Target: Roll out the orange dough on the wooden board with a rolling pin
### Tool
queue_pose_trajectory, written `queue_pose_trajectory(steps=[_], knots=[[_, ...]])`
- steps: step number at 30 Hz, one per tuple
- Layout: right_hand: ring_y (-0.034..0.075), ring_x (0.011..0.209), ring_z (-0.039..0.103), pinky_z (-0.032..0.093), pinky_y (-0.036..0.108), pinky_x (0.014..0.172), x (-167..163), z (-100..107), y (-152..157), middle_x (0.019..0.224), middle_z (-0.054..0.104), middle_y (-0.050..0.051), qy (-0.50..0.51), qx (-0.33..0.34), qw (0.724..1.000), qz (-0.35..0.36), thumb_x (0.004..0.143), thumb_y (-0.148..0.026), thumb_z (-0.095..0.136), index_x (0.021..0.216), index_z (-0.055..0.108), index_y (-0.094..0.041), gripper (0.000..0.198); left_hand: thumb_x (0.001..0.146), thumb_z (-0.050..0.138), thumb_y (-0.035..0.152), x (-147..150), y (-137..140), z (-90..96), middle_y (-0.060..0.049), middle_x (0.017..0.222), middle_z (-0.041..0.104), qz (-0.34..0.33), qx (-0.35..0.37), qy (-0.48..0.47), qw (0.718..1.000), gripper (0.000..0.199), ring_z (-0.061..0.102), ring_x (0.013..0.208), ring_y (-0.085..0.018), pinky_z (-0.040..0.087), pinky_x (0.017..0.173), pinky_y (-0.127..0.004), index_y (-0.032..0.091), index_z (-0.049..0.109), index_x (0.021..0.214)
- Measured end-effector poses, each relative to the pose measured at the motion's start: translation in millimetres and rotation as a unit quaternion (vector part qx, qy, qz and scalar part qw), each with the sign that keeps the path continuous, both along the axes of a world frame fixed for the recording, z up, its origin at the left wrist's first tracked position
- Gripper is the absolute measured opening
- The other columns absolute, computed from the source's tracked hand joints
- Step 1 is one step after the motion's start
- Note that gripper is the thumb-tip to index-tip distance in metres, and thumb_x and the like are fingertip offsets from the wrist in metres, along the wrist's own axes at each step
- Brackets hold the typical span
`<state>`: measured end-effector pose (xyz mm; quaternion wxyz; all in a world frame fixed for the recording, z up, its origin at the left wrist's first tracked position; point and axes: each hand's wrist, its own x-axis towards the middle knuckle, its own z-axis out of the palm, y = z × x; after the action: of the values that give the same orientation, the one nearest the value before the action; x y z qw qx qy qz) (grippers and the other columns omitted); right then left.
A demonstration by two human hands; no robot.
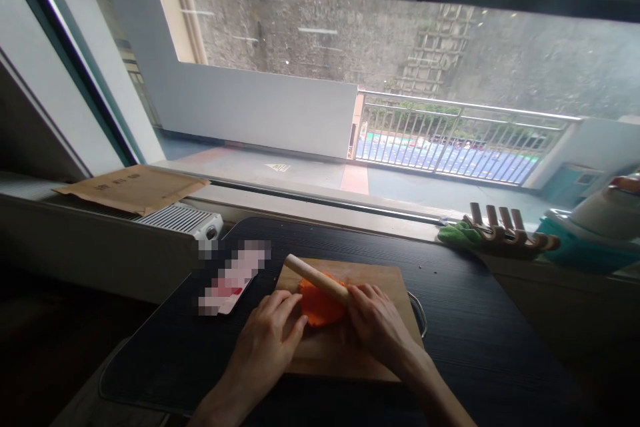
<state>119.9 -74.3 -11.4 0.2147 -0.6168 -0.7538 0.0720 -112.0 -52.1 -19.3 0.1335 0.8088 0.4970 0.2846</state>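
Right hand curls round pin, left hand spreads loosely at dough atop board: rolling, apparently, wanting even pressure next.

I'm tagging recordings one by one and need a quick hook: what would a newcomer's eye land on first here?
Probably the bright orange flattened piece, lying on a wooden board on the dark table. A rolling pin slants across it, the right hand on its right end and the left hand at the piece's left edge.
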Motion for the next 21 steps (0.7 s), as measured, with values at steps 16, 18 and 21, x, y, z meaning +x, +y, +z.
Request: queue_pose_trajectory(steps=[16,18,21], knots=[[0.019,0.105,0.053,0.04,0.034,0.093,-36.7,0.4,31.0,0.114,0.061,0.003,0.0,-0.035,0.999,-0.014,0.1,-0.035,0.036,0.105,0.062,-0.028,0.027,0.091,0.048,0.034,-82.0,4.9,-15.3,-0.011,0.111,0.068,0.107,0.206,0.068,0.97,0.028,0.06,0.108,-0.029,0.046,0.095,-0.05,0.021,0.065,0.11],[0.02,0.107,0.053,0.041,0.036,0.093,-35.5,-0.3,30.6,0.116,0.06,0.003,0.001,-0.041,0.999,-0.013,0.1,-0.035,0.035,0.105,0.062,-0.028,0.028,0.091,0.048,0.036,-107.0,6.5,-20.1,-0.013,0.113,0.067,0.156,0.222,0.114,0.956,0.03,0.057,0.112,-0.033,0.042,0.096,-0.056,0.02,0.064,0.111],[0.021,0.11,0.053,0.042,0.037,0.094,-33.1,-5.2,31.5,0.12,0.06,0.003,0.001,-0.039,0.999,-0.006,0.1,-0.038,0.034,0.107,0.062,-0.029,0.031,0.091,0.048,0.038,-127.8,5.5,-26.1,-0.013,0.119,0.065,0.186,0.214,0.163,0.945,0.033,0.053,0.119,-0.035,0.036,0.1,-0.06,0.021,0.064,0.113]])
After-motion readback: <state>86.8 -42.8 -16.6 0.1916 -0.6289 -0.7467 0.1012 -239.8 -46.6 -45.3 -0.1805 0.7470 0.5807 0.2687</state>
